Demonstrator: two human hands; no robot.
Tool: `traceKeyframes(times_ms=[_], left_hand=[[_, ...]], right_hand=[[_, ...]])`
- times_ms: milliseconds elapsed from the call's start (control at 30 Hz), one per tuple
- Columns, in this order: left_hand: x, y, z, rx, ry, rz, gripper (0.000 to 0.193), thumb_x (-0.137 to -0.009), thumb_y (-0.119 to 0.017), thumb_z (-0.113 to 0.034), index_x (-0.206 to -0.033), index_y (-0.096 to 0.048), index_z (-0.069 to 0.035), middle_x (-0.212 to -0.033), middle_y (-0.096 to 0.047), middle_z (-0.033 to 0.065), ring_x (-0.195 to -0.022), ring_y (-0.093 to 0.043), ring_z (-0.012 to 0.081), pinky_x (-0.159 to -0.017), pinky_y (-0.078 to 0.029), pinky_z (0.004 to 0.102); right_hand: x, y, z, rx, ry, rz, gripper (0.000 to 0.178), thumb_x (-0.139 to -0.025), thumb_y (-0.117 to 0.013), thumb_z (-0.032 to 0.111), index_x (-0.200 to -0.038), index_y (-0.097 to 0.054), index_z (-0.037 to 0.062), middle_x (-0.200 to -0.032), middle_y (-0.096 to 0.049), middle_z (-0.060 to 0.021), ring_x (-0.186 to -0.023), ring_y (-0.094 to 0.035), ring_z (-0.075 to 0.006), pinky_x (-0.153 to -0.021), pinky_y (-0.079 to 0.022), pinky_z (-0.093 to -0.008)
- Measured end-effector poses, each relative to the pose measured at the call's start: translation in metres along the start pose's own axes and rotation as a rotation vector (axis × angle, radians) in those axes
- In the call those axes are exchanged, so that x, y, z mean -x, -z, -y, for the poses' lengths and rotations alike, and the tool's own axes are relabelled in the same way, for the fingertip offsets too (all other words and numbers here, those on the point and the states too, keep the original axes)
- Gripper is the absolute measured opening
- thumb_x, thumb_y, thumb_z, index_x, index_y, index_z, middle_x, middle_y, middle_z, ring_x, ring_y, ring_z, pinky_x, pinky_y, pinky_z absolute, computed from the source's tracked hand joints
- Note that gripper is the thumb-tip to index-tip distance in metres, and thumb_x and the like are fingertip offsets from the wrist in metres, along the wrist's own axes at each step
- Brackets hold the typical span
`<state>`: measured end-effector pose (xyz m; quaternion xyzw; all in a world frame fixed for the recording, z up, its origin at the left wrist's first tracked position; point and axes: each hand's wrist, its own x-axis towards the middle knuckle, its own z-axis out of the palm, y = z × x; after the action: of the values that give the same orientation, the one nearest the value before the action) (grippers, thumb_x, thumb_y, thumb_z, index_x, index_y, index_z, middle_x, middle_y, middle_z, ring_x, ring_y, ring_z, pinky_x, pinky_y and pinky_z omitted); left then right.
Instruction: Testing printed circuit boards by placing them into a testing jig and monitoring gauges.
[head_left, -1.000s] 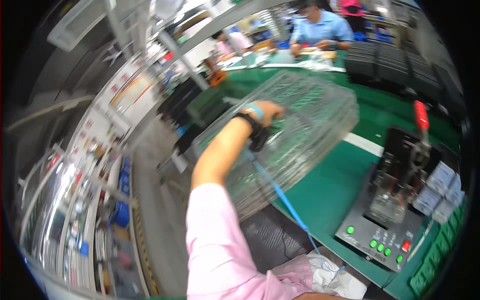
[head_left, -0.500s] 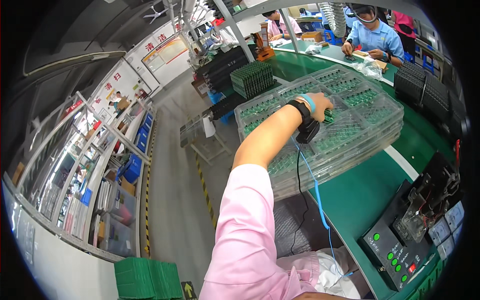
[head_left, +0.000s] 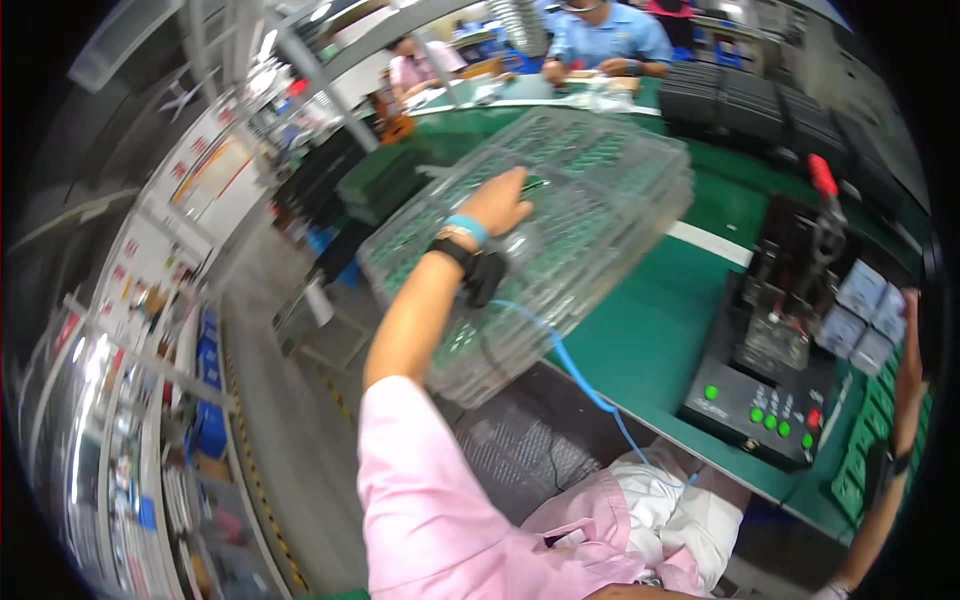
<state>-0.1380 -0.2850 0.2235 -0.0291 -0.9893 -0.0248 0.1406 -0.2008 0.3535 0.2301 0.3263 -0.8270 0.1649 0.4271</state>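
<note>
My left hand (head_left: 497, 205), with a blue wrist strap and a black band, is closed over a stack of clear plastic trays (head_left: 625, 215). A small green circuit board (head_left: 533, 185) sticks out from its fingertips. Many similar boards fill the top tray's compartments. Along the far right rim my right hand (head_left: 911, 335) is partly visible beside several pale grey-blue blocks (head_left: 868, 310). Its fingers are too dark and cut off to read. Left of it stands a black test fixture (head_left: 750, 395) with green and red buttons and a red-tipped toggle clamp (head_left: 826, 190).
A blue coiled cord (head_left: 580, 375) runs from my left wrist toward my lap. Black trays (head_left: 750, 105) line the far right of the green bench (head_left: 640, 310). Across it a person in blue (head_left: 610, 45) works. Green panels (head_left: 868, 440) lie at the right edge.
The view has swung right, so the trays appear further left and the fixture nearer the middle. My right forearm and hand have come into view. The board now shows at my left fingertips.
</note>
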Motion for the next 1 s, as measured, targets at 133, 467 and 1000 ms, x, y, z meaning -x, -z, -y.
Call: traceKeyframes(times_ms=[133, 467, 1000], left_hand=[[0.002, 0.005, -0.073, 0.051, -0.171, 0.118, 0.043, -0.082, -0.061, -0.016, -0.118, -0.046, 0.003, -0.117, -0.055, 0.0257, -0.110, -0.053, 0.0429, -0.094, -0.044, 0.0480], [0.026, -0.064, -0.199, 0.255, -0.503, 0.432, 0.050, -0.081, -0.067, -0.020, -0.124, -0.049, -0.002, -0.113, -0.056, 0.0210, -0.107, -0.055, 0.0391, -0.094, -0.046, 0.0438], [0.047, -0.100, -0.210, 0.375, -0.498, 0.057, 0.021, -0.086, -0.064, -0.006, -0.107, -0.064, -0.004, -0.100, -0.065, 0.0114, -0.098, -0.062, 0.0323, -0.083, -0.051, 0.0398]], right_hand=[[-0.043, -0.024, 0.065, 0.102, 0.227, -0.185, 0.012, -0.095, -0.051, 0.005, -0.094, -0.061, -0.0028, -0.092, -0.061, -0.0124, -0.100, -0.057, -0.0293, -0.105, -0.035, -0.0435], [-0.150, -0.076, 0.096, -0.772, -0.385, 0.436, 0.036, -0.090, -0.063, 0.035, -0.100, -0.065, 0.0005, -0.087, -0.062, -0.0027, -0.086, -0.060, -0.0117, -0.076, -0.044, -0.0260], [-0.146, -0.086, 0.091, -0.847, -0.428, 0.400, 0.028, -0.085, -0.064, 0.025, -0.098, -0.065, -0.0004, -0.084, -0.062, -0.0030, -0.075, -0.060, -0.0115, -0.072, -0.046, -0.0261]])
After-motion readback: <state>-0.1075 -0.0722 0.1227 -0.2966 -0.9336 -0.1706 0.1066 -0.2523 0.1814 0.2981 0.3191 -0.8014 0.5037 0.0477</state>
